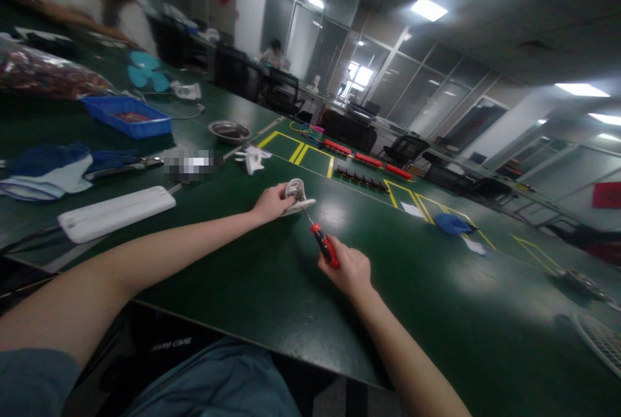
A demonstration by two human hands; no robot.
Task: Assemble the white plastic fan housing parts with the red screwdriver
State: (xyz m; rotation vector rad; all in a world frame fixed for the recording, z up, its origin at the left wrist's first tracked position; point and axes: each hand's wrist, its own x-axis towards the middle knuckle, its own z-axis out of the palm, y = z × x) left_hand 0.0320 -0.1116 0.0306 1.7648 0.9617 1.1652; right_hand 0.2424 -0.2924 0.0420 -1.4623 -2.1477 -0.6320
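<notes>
My left hand (272, 202) grips a small white plastic part (297, 195) that rests on the green table (272, 288). My right hand (350, 269) is closed around a red-handled screwdriver (324, 245). The screwdriver's metal tip points up and left and meets the white part. Both forearms stretch out over the table from the near edge.
A long white casing (115, 213) lies at the left, with blue-and-white gloves (51, 168) behind it. Further back are a blue tray (127, 116), a metal bowl (229, 132) and another white part (252, 160). Red parts (367, 159) lie inside yellow floor-tape boxes. People sit at the far left and back.
</notes>
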